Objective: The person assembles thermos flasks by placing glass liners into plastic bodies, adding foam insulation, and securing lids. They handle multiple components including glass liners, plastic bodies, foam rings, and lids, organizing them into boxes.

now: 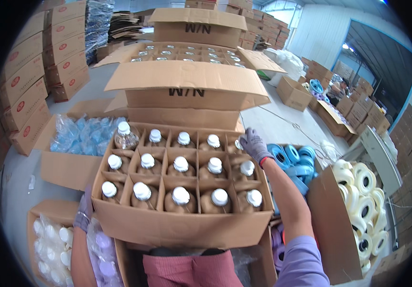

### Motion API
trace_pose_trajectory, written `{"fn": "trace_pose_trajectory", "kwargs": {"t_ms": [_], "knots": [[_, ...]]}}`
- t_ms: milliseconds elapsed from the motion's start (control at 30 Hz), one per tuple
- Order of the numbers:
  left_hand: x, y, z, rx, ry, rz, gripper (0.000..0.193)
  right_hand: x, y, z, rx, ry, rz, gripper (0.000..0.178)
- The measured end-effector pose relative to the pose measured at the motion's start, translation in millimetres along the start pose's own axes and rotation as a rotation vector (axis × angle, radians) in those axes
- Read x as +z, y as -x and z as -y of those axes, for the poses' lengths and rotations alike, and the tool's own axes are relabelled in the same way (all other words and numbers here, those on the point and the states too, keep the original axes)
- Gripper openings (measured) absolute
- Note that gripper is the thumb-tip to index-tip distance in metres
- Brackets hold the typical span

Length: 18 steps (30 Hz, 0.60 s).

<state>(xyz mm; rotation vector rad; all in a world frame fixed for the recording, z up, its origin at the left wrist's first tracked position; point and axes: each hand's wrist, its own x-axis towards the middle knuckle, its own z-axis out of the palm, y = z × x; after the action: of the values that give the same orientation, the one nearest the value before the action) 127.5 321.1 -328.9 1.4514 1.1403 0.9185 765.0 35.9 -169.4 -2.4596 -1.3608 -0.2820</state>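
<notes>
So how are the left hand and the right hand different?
The left hand is at the box's left side, near the front; the right hand is at its back right corner. The left hand is partly hidden; the right hand shows more fully. The right hand has a red band at its wrist; none shows on the left hand's. Both wear grey gloves.

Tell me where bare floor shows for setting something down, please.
Bare floor shows beyond the right hand, though a cable crosses it, and between the left carton stack and blue-packed carton. Crowded: blue rings and white rolls beside the right forearm.
</notes>
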Motion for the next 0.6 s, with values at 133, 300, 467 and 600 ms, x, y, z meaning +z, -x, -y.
{"fn": "trace_pose_trajectory", "kwargs": {"t_ms": [133, 300, 467, 600], "knots": [[33.1, 61.5, -93.3, -0.256, 0.18, 0.253, 0.067, 63.1, -41.6, -11.1, 0.112, 0.073, 0.1, 0.046], [0.8, 85.5, -31.2, 0.449, -0.73, 0.152, 0.047, 70.5, -50.6, -15.0, -0.191, 0.121, 0.275, 0.035], [41.9, 86.1, -84.4, -0.237, -0.11, 0.007, 0.052, 74.1, -27.2, -70.3, -0.059, 0.044, 0.155, 0.059], [53.4, 79.5, -73.5, -0.254, -0.171, -0.104, 0.059, 115.1, -63.6, -93.3, -0.015, 0.035, 0.205, 0.056]]}}
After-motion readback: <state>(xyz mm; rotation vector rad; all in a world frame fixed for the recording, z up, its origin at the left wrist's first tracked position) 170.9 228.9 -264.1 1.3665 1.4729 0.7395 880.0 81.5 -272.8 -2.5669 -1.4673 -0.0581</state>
